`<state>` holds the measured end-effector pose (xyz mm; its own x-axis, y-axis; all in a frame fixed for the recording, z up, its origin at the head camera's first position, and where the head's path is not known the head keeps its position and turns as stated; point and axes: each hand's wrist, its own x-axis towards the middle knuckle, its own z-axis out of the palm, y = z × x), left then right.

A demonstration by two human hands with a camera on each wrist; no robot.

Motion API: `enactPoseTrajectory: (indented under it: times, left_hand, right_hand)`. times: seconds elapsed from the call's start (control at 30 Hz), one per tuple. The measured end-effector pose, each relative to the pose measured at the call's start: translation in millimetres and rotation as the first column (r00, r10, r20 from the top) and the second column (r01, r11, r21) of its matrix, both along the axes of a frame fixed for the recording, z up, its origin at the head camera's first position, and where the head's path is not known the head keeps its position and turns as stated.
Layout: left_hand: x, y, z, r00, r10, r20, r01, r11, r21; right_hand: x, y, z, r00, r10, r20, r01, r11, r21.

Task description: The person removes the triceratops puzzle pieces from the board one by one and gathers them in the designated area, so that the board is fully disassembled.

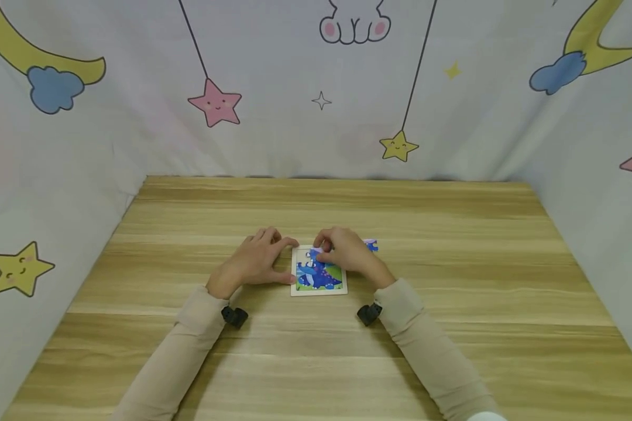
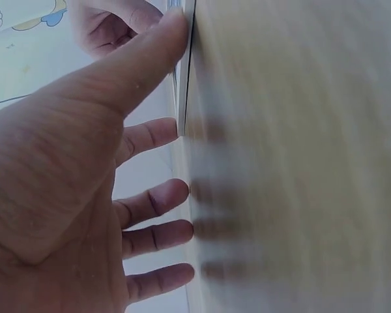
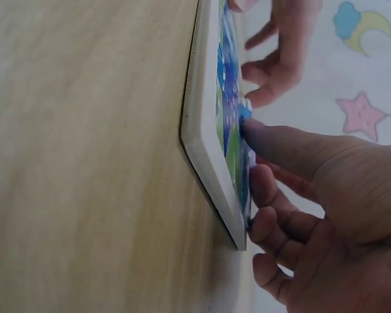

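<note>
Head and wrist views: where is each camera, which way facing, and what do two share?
Head: worn there, looking forward and down at the puzzle tray; left hand, right hand, sleeves show.
Left wrist: worn there, toward the tray's edge; left hand near, right beyond.
Right wrist: worn there, toward the tray; right hand near, left beyond.
Wrist views share tray and hands.

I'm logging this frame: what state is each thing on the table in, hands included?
Pale-framed square dinosaur puzzle board: flat on the wood-grain table, partly filled, bare area towards its far left.
Left hand: fingers extended, thumb and index finger touching the board's left side.
Right hand: pinching a piece over the board.
Small blue puzzle piece: held, mostly covered by fingers.
Blue-and-lilac loose puzzle piece: off the board, partly hidden.
</note>
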<state>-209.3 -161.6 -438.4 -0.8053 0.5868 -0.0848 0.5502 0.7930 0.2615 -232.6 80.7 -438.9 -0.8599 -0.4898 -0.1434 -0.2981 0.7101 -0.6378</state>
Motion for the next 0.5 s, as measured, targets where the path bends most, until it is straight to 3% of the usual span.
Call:
enactPoseTrajectory:
  times: [0.17,0.37,0.5]
  left_hand:
    - [-0.7,1.4,1.0,0.996,0.011,0.085,-0.009,1.000,-0.023]
    - [-3.5,1.2,1.8,0.975,0.034,0.219,-0.031,0.999,-0.015]
    - [-5.1,1.6,2.0,0.970,0.042,0.238,-0.036,0.999,-0.027]
  right_hand:
    - [1.9,-0.8,-2.2,1.000,-0.023,0.009,0.023,1.000,0.012]
    - [2.1,-1.9,-2.7,1.000,-0.016,-0.011,0.016,1.000,0.016]
    - [1.5,-1.5,-3.0,0.999,-0.010,-0.033,0.011,0.999,0.030]
